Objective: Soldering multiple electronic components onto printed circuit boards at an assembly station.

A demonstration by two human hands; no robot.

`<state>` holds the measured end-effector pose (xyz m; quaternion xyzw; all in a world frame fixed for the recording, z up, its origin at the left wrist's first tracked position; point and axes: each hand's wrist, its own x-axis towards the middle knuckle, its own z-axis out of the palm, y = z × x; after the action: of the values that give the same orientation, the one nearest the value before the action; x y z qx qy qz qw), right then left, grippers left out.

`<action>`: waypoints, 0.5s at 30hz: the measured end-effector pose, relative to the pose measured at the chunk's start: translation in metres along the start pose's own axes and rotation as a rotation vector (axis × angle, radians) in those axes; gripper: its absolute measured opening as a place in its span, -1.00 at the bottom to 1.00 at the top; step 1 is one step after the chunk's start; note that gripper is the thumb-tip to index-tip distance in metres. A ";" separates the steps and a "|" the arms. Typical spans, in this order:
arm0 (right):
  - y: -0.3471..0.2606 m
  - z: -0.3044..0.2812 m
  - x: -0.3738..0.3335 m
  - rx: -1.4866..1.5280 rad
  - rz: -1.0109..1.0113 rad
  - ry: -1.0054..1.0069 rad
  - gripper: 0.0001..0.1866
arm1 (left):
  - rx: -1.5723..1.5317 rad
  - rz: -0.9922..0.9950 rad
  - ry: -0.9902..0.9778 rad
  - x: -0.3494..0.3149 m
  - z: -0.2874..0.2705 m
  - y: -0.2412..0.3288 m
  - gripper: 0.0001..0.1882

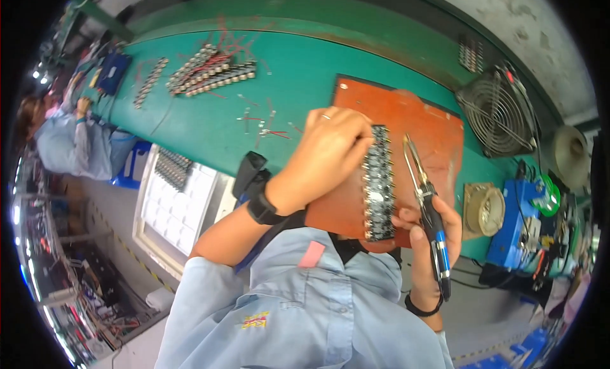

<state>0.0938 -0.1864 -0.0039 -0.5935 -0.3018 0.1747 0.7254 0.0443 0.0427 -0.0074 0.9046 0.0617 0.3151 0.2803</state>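
Observation:
In front of me a long strip of small black parts with metal pins (379, 185) lies on a reddish-brown work mat (406, 108). My left hand (330, 147) is at the strip's far end with its fingers curled and pinched; what lies between the fingertips is hidden. A soldering iron (434, 223) with a black and blue handle rests in my right hand (445, 226), its bare tip pointing away over the mat, to the right of the strip. Fingers of that hand also reach the strip's near right edge.
Several similar strips (213, 73) are piled at the far left of the green bench (190, 124), with loose red wires (270, 131) nearer. On the right stand a round fan (499, 112), a solder reel (486, 210) and a blue device (511, 213). Another person (76, 143) sits at the left.

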 end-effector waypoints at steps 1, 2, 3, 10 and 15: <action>-0.003 0.001 -0.001 -0.010 0.048 0.011 -0.54 | -0.032 -0.027 -0.007 0.001 0.005 0.000 -0.91; -0.006 0.002 -0.002 -0.022 0.096 0.020 -0.54 | 0.002 -0.041 0.004 -0.001 0.003 0.001 -0.91; -0.008 0.002 -0.003 -0.036 0.145 0.036 -0.54 | 0.005 -0.066 -0.007 -0.005 0.002 0.003 -0.91; -0.011 -0.014 -0.020 -0.065 0.116 0.008 -0.50 | 0.001 -0.149 0.034 -0.035 -0.002 0.028 -0.91; -0.014 -0.014 -0.019 -0.122 0.147 0.140 -0.33 | -0.074 -0.170 0.019 -0.035 -0.002 0.030 -0.92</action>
<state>0.0870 -0.2120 0.0038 -0.6676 -0.2162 0.1669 0.6926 0.0131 0.0088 -0.0085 0.8822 0.1292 0.3007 0.3386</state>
